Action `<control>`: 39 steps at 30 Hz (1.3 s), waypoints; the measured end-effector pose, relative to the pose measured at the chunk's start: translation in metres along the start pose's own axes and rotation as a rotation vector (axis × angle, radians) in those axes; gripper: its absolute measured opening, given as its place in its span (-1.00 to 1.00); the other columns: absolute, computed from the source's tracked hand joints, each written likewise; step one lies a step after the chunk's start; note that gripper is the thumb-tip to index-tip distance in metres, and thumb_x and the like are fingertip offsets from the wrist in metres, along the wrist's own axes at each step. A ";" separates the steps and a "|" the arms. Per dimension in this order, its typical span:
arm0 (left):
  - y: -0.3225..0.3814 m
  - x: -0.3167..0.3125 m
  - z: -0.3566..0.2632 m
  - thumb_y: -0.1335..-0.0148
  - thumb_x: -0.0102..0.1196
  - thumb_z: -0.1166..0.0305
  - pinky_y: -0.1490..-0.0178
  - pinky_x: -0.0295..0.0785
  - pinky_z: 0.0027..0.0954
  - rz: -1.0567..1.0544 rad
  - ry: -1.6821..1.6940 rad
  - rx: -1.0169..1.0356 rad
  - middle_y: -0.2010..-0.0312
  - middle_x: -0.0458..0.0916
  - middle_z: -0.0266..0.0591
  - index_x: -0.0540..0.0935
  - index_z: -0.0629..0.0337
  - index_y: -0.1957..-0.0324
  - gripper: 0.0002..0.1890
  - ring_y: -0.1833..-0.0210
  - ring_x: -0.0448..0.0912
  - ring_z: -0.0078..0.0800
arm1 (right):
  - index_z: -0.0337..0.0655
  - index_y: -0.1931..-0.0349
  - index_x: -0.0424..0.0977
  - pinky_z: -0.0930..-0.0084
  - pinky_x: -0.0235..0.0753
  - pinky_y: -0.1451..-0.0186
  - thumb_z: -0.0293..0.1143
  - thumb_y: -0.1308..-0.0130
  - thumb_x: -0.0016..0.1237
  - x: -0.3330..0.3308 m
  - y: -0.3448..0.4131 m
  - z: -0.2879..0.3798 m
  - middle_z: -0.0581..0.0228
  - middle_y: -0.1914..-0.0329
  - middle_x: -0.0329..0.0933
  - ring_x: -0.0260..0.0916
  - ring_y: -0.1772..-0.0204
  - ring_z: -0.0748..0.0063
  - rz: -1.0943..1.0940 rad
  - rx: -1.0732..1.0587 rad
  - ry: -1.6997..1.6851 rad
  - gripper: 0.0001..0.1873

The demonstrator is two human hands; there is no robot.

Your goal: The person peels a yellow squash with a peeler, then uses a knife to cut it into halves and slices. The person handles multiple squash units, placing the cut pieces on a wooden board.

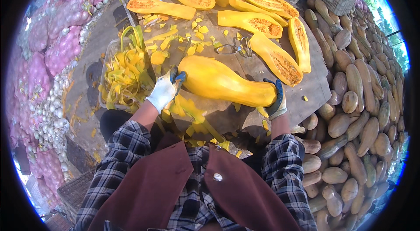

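A whole peeled yellow squash lies across the board in front of me, its wide end left. My left hand, in a white and blue coated glove, touches the wide end; a thin blade shows beyond its fingers, its handle hidden. Around the narrow end my right hand is closed, gloved alike. A metal-framed peeler rests on the board beyond the squash. Halved squashes with orange seed cavities, such as one squash half, lie at the right and far side. Peel scraps are scattered about.
At the left stands a clear plastic tub of peel strips. Unpeeled squashes are heaped at the right of the wooden board. Pink net bags and loose onion-like bulbs lie far left. A plastic crate is at lower left.
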State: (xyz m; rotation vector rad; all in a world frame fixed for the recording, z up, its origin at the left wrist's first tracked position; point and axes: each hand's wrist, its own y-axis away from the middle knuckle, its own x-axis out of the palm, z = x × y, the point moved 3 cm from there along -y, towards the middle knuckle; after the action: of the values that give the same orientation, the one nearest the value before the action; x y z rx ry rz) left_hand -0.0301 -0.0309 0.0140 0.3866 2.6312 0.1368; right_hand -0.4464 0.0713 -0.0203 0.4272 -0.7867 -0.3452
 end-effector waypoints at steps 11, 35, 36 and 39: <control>0.023 0.007 -0.032 -0.40 0.06 0.25 -0.04 0.55 0.06 0.067 -0.564 0.045 0.10 0.68 0.24 0.45 0.24 -0.29 -0.52 0.04 0.65 0.21 | -0.20 -0.40 0.40 -0.01 0.29 -0.54 0.27 -0.48 -0.26 0.113 0.077 0.063 0.07 -0.40 0.48 0.40 -0.43 0.01 -0.022 -0.586 -0.255 -0.22; 0.009 0.043 -0.160 -0.27 0.09 0.32 0.02 0.58 -0.05 0.149 -0.631 0.639 0.19 0.72 0.14 0.64 0.20 0.00 -0.70 0.13 0.68 0.11 | -0.31 -0.40 0.17 0.26 0.47 -0.41 -0.30 0.20 0.57 0.219 0.099 0.003 0.04 -0.35 0.44 0.46 -0.35 0.20 -0.026 -0.808 0.701 0.12; 0.017 0.042 -0.184 -0.28 0.07 0.33 -0.01 0.57 -0.02 0.241 -0.752 0.538 0.19 0.71 0.16 0.64 0.20 0.00 -0.70 0.10 0.68 0.12 | -0.31 -0.41 0.15 0.25 0.46 -0.42 -0.30 0.18 0.57 0.210 0.109 0.007 0.04 -0.36 0.42 0.45 -0.36 0.18 0.035 -0.828 0.726 0.12; 0.032 0.041 -0.202 -0.27 0.08 0.32 0.00 0.57 -0.01 0.207 -0.663 0.546 0.24 0.72 0.17 0.66 0.22 0.04 -0.71 0.13 0.69 0.12 | -0.33 -0.46 0.11 0.24 0.41 -0.46 -0.27 0.10 0.55 0.178 0.139 0.014 0.03 -0.40 0.40 0.43 -0.39 0.13 0.140 -0.913 0.943 0.13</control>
State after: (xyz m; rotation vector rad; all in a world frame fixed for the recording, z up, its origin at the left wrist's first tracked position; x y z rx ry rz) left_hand -0.1515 0.0060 0.1790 0.7376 1.9296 -0.5611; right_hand -0.3205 0.1079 0.1640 -0.3358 0.2970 -0.2914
